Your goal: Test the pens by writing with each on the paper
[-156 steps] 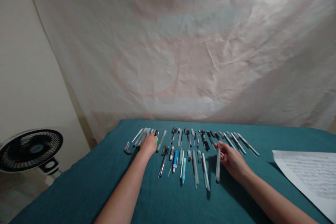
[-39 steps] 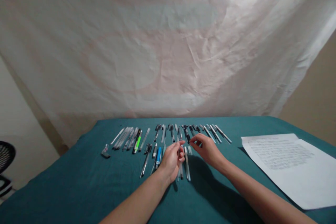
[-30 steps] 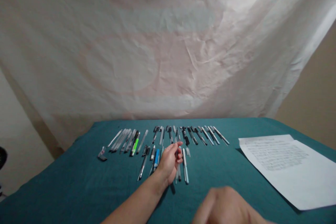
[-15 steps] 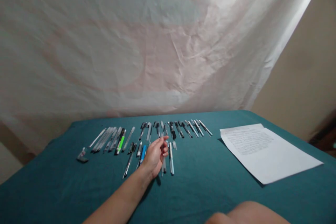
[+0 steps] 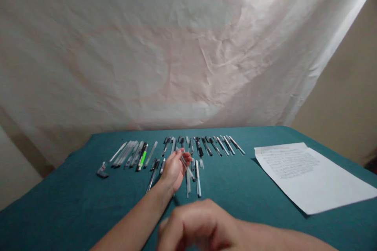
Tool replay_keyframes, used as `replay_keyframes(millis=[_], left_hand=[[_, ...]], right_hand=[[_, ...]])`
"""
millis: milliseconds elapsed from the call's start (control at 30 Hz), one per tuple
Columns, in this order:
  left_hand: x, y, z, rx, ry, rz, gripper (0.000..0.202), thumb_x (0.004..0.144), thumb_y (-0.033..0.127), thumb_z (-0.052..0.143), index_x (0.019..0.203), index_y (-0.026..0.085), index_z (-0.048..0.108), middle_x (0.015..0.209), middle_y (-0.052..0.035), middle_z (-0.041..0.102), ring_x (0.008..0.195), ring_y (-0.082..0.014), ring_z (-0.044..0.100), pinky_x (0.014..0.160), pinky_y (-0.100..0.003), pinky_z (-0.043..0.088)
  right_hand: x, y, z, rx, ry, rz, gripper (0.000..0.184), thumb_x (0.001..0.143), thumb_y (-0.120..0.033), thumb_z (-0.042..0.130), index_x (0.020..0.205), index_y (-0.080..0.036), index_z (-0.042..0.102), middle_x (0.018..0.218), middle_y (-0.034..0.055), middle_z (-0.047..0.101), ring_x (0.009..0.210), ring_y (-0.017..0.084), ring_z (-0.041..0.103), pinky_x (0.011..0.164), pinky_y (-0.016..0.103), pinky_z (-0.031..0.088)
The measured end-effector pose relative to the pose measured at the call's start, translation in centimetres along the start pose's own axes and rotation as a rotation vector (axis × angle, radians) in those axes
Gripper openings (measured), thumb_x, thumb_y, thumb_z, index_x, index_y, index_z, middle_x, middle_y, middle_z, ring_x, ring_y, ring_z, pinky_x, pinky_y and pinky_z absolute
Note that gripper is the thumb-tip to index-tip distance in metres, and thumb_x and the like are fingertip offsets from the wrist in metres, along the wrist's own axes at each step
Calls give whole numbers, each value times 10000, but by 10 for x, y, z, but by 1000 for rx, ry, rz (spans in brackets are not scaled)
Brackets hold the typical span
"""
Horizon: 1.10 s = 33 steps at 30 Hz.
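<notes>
My left hand (image 5: 174, 169) is over the middle of the teal table, its fingers closed on a clear pen (image 5: 187, 166) that slants down to the right. Just right of it lie a white pen (image 5: 198, 180) and a clear pen (image 5: 188, 184). A black-and-clear pen (image 5: 153, 174) lies to its left, partly behind the wrist. Close to the camera, my right hand (image 5: 200, 223) has its fingers curled downward. It is slightly blurred, and whatever is between its fingertips is hidden.
Several clear and black pens (image 5: 125, 155) and a green-labelled pen (image 5: 143, 159) lie at the left. A back row of pens (image 5: 212, 146) extends right. A small crumpled plastic piece (image 5: 102, 170) lies far left. A written paper sheet (image 5: 318, 180) lies on the right of the table (image 5: 235, 188).
My right hand has come up and left from the lower edge into the foreground. The clear pen in my left hand has lifted and now slants. The view has shifted slightly left.
</notes>
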<state>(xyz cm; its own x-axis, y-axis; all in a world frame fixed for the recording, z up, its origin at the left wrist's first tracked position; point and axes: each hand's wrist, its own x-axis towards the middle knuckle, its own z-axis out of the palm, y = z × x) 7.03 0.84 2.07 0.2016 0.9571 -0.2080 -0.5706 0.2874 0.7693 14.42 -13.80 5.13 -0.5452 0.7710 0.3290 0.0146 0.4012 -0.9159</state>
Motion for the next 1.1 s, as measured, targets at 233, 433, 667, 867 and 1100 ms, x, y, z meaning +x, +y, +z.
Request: replay_keyframes(millis=[233, 433, 667, 867, 1100], left_hand=[[2, 11, -3, -71, 8, 119, 108, 878, 130, 387, 826, 138, 482, 691, -58, 644, 614, -132, 641, 566, -216, 480], [-2, 6, -1, -90, -7, 164, 85, 890, 147, 375, 842, 156, 445, 724, -63, 656, 699, -149, 656, 653, -250, 491], [-6, -6, -2, -102, -87, 170, 41, 880, 187, 427, 904, 166, 453, 813, -78, 664, 773, -154, 648, 762, -295, 477], [-10, -23, -3, -17, -238, 67, 143, 845, 146, 482, 988, 151, 469, 946, -110, 645, 893, -181, 625, 820, -324, 463], [-5, -27, -7, -18, -231, 62, 123, 828, 125, 503, 944, 154, 476, 919, -96, 646, 904, -179, 622, 830, -322, 469]], right_hand=[[15, 52, -58, -657, 640, 169, 234, 848, -371, 433, 764, -168, 512, 631, -15, 478, 545, 94, 401, 535, 207, 320], [9, 86, -67, -328, 520, 244, 433, 899, -435, 266, 722, -151, 540, 592, -18, 450, 553, 100, 438, 537, 202, 345], [12, 87, -61, -328, 542, 260, 386, 875, -436, 347, 711, -147, 543, 591, -12, 483, 533, 101, 447, 519, 203, 339], [11, 93, -70, -263, 639, 269, 354, 857, -450, 375, 674, -168, 486, 562, -30, 453, 509, 103, 434, 508, 207, 345], [10, 97, -71, -285, 660, 251, 348, 854, -443, 389, 674, -166, 499, 551, -26, 462, 500, 102, 421, 497, 208, 334]])
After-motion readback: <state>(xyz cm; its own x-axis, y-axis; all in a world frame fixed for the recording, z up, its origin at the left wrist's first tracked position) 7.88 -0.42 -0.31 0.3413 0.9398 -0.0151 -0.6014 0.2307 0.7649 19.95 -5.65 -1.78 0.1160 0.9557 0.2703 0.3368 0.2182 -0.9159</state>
